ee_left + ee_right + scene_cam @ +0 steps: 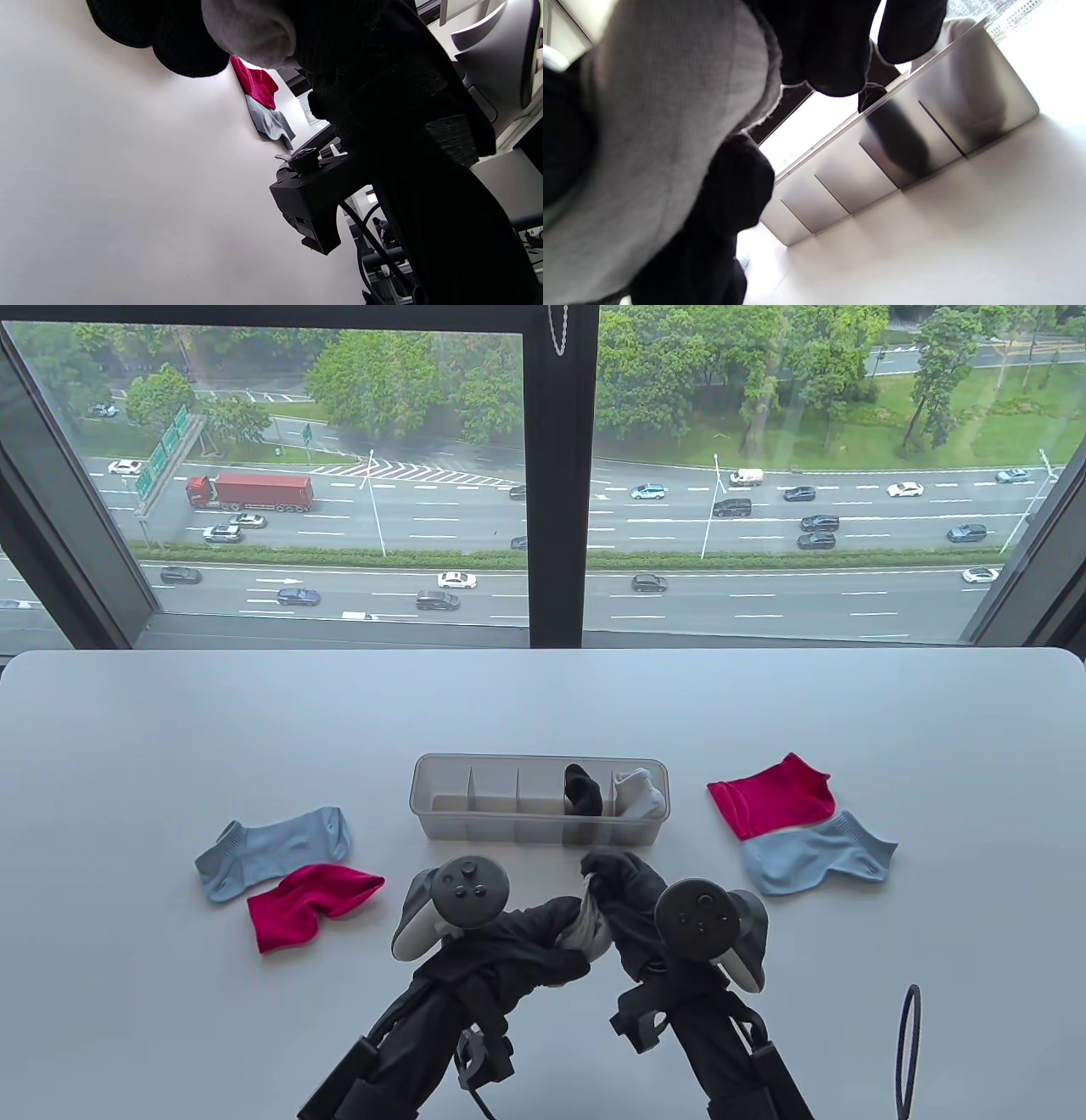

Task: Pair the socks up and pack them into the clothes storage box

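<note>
Both hands, left hand (556, 937) and right hand (612, 881), clamp 1 grey sock bundle (587, 929) at 6 o'clock of the storage box (441, 823). Risk: a loosened grip lets the bundle unroll. 4 socks lie unpaired at 3 and 9 o'clock.

Free room and obstacles, table in front of the window

Storage box (441, 814) sits mid-table just beyond both hands; its three left compartments are open from above, the two right ones are filled by a black sock (583, 791) and a pale sock (638, 794). Left flank: blue sock (271, 848) and red sock (310, 903), overlapping. Right flank: red sock (772, 797) overlapping blue sock (814, 855). Bare table (543, 704) lies behind the box; a black cable loop (909, 1048) stands near the front right edge.
</note>
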### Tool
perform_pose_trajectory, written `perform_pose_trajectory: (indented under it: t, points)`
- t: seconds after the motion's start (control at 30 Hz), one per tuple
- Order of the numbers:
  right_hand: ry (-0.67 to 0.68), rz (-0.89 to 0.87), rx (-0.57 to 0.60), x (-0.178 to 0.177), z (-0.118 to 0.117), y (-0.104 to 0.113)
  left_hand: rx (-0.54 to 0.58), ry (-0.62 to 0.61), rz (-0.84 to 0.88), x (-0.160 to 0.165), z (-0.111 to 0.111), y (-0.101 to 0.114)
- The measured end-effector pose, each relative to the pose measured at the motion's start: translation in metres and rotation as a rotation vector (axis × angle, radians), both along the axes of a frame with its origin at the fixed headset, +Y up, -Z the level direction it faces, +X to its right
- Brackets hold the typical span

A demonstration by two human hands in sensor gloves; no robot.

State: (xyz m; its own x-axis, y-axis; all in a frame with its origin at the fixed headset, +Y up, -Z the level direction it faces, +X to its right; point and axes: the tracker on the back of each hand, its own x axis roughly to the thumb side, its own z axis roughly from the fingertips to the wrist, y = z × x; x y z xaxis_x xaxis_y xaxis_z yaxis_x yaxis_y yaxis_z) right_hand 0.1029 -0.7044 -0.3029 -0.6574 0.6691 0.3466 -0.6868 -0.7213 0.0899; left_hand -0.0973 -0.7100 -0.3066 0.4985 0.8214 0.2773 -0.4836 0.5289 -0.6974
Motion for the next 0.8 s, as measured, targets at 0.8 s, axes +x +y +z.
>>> perform_pose_trajectory:
  t: [0.8]
  points:
    - [0.075, -0.258, -0.349, -0.005, -0.007, -0.027, 0.115, 0.414, 0.076, -0.032, -0.006, -0.002]
